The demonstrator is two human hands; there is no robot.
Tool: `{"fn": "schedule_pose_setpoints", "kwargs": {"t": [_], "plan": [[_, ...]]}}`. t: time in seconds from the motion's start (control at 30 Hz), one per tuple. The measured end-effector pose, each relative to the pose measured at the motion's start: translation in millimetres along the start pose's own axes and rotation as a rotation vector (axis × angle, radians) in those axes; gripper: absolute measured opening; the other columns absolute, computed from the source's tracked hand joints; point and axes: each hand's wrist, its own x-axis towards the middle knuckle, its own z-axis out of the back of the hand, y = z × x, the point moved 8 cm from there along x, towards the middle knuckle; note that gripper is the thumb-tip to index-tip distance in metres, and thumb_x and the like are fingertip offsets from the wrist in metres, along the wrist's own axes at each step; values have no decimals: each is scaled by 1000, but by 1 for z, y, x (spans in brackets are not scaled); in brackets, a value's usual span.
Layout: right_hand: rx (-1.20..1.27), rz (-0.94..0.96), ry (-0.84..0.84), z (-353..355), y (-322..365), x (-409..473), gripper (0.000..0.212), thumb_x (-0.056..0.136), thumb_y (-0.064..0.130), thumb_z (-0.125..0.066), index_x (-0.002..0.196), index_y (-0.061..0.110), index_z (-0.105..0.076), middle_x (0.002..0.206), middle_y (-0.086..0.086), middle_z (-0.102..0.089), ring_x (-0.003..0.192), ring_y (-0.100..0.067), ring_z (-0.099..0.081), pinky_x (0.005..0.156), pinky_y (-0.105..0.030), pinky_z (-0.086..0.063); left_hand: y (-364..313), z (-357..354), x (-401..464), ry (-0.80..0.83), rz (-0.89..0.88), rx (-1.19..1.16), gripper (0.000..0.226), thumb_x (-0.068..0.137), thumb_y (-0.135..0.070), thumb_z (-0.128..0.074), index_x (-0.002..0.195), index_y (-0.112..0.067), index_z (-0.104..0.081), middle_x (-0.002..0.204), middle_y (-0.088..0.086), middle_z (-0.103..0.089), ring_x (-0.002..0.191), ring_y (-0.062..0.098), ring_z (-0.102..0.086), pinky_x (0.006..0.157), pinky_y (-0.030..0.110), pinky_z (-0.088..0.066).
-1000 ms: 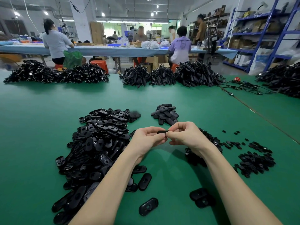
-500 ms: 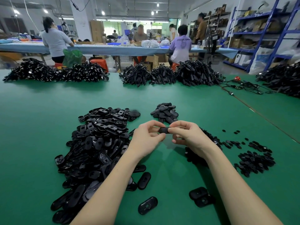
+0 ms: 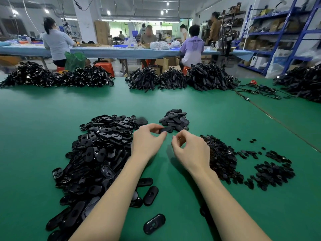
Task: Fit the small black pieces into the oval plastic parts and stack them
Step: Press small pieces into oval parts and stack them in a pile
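Green matting covers the table [image 3: 52, 108], and both bare hands hover above it near the middle of the view. The left hand [image 3: 147, 141] pinches one oval plastic part [image 3: 165, 129] between thumb and curled forefinger, the piece sticking out past the fingertips toward the far side. The right hand [image 3: 191, 148] sits just beside it, apart from the held part, its thumb and forefinger curled close together with a narrow gap; whether anything tiny lies between them cannot be told. Just beyond the fingertips of both hands rests a small heap of finished ovals [image 3: 175, 119], close behind the held piece. Left of the left hand's fingers spreads the big pile of oval parts [image 3: 97, 150], running back along the forearm toward the near edge. Right of the right hand's fingers, partly hidden by the wrist, lies a mound of small black pieces [image 3: 220, 155], with a looser scatter of them [image 3: 272, 173] farther out to the right. Nearer than the fingers, between the two forearms, a single oval [image 3: 154, 223] lies alone on the mat. Well beyond the fingertips, along the far edge, sit dark bundled heaps [image 3: 208, 77], and past them people work at a long blue-topped bench [image 3: 107, 51].
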Motion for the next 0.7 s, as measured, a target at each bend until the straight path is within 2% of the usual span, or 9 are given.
{"fn": "schedule_pose_setpoints", "kwargs": {"t": [0.07,0.17,0.27,0.37,0.53,0.7], "plan": [[-28,22,-33,3,0,1,26,90,49,-57,78,26,-56,70,13,-66,63,-16,-51,60,-29,-34,-5,-6,14,-5,4,6,15,81,-37,-74,95,-33,-77,89,-19,-71,90,7,-68,84,21,-48],[20,-10,-84,9,-5,0,25,89,47,-58,76,26,-56,67,15,-64,60,-13,-52,58,-28,-33,-18,-16,40,-20,7,55,23,83,-37,-72,105,-31,-76,94,-15,-71,102,10,-66,89,22,-47],[101,-41,-157,18,-8,-1,24,87,45,-59,72,28,-54,65,16,-62,53,-7,-48,55,-26,-33,-29,-28,68,-36,14,112,25,85,-40,-69,108,-33,-74,95,-13,-70,101,14,-65,82,26,-48],[131,-56,-165,18,-10,-2,23,87,44,-60,73,27,-55,65,15,-62,54,-8,-51,56,-27,-40,-33,-45,88,-4,14,187,24,88,-42,-69,110,-34,-73,97,-9,-69,97,18,-65,73,26,-46],[129,-73,-157,13,-15,-2,22,86,41,-63,72,26,-55,63,13,-61,57,-9,-52,56,-27,-36,-27,-72,104,62,47,239,26,91,-42,-66,116,-35,-72,120,-4,-69,108,21,-64,90,33,-55],[102,-92,-175,15,-16,0,24,84,43,-60,71,25,-54,60,12,-59,57,-10,-52,54,-25,-33,-21,-83,109,85,102,188,29,91,-45,-64,117,-34,-71,127,-4,-67,113,20,-62,91,31,-54]]}}
